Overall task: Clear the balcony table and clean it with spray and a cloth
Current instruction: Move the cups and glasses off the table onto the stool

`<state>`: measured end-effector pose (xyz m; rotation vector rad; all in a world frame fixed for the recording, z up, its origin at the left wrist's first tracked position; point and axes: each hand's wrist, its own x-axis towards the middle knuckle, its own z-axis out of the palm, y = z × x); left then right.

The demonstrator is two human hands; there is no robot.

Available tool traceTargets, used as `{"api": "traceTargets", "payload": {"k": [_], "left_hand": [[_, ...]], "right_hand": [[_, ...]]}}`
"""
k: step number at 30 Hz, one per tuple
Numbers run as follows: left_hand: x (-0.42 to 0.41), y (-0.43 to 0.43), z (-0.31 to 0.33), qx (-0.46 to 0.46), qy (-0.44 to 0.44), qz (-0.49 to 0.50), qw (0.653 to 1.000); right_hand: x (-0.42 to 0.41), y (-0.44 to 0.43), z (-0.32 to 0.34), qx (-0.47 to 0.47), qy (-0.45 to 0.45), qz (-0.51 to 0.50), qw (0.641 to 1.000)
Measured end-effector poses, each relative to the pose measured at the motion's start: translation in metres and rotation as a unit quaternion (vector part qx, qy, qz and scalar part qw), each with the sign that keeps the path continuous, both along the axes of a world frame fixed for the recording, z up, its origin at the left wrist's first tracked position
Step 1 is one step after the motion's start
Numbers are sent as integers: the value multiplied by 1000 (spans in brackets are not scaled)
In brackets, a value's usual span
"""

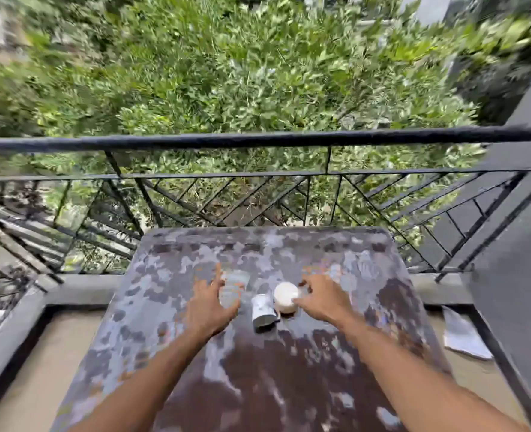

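Head view: looking down over a balcony table, with both bare arms stretched forward; the picture is motion-blurred.
Task's things: three small vessels stand close together near the middle of the balcony table: a clear tumbler on the left, a patterned mug in the middle and a white round container on the right.
Mug: I cannot tell whether it stands upright or lies on its side.
Left hand: fingers spread and straight, not closed on anything. The tumbler sits just to its right, in the gap between thumb and forefinger. Blur hides any contact.
Right hand: fingers curved, with the thumb tip at the container's right side. I cannot tell whether it grips yet.
Key relation: each hand is nearest its own outer vessel, and the mug lies between them, slightly nearer the person.
Likely step: clearing the table is only beginning, and I see no spray or cloth.
Table surface: mottled with rust and flaking pale paint.
Open room: bare tabletop lies on every side of the cluster, well away from any edge.
Beyond: a black metal railing runs just past the far edge, with dense greenery below.
Floor: papers lie to the right.
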<state>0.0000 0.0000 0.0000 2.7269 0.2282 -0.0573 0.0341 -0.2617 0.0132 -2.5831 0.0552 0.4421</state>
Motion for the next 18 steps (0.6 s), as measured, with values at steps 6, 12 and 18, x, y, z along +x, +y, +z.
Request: {"api": "traceTargets", "payload": {"k": [6,12,18], "left_hand": [[-17,24,-53,-56,11,12,998],[4,65,-78,74,62,-134,986],[28,73,-92,152,55,-257,953]], "right_hand": [[0,18,-45,21,37,-1,999],[29,65,-41,16,46,45,998],[79,115,-46,32,47,95,994]]}}
